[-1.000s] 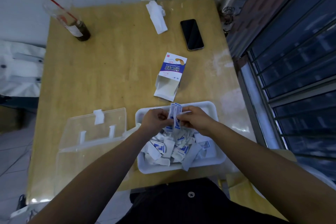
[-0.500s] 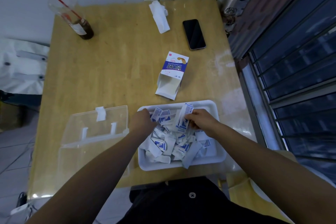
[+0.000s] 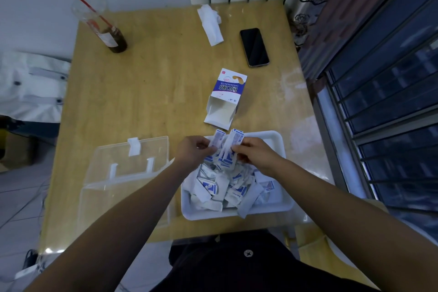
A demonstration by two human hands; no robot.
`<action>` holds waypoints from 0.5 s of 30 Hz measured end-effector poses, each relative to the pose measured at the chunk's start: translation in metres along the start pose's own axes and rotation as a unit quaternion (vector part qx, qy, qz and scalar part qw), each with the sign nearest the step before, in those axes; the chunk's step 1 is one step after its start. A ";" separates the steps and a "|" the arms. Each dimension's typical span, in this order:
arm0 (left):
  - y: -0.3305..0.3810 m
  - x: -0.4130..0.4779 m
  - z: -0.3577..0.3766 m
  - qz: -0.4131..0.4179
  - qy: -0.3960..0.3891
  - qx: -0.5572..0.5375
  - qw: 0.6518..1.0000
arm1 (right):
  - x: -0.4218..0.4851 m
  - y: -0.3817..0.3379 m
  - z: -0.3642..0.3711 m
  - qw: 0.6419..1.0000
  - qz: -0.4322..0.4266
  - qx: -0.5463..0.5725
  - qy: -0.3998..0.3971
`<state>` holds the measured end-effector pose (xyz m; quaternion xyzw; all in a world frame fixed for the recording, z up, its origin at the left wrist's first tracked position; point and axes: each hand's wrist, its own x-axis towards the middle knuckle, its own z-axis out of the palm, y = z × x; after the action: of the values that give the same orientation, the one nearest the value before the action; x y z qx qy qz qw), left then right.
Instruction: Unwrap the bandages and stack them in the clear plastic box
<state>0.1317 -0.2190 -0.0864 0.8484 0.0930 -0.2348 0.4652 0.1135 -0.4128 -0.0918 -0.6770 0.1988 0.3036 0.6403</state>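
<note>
A white tray (image 3: 283, 208) near the table's front edge holds a heap of several white-and-blue bandage wrappers (image 3: 225, 187). Above its far half, my left hand (image 3: 194, 152) pinches one wrapped bandage (image 3: 217, 139). My right hand (image 3: 254, 152) pinches a small bunch of wrapped bandages (image 3: 233, 143) that stand upright between its fingers. The two hands are close together, almost touching. The clear plastic box (image 3: 123, 197) lies open to the left of the tray, its lid (image 3: 132, 156) folded back; I cannot tell what is inside it.
An opened blue-and-white bandage carton (image 3: 225, 99) lies just beyond the tray. Further back are a black phone (image 3: 254, 47), a crumpled white tissue (image 3: 211, 22) and a plastic cup (image 3: 104, 23) with a red straw. A window grille runs along the right.
My left hand has moved right from the tray's left rim and taken hold of a wrapped bandage beside my right hand, which still holds its bunch.
</note>
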 end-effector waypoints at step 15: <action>0.013 -0.023 0.014 -0.082 -0.072 0.017 0.994 | -0.012 -0.001 0.011 0.992 -0.083 -0.095 0.014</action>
<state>0.1124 -0.2368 -0.0722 0.8266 0.1241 -0.3343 0.4355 0.1036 -0.4032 -0.0836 -0.7532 0.1214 0.2573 0.5932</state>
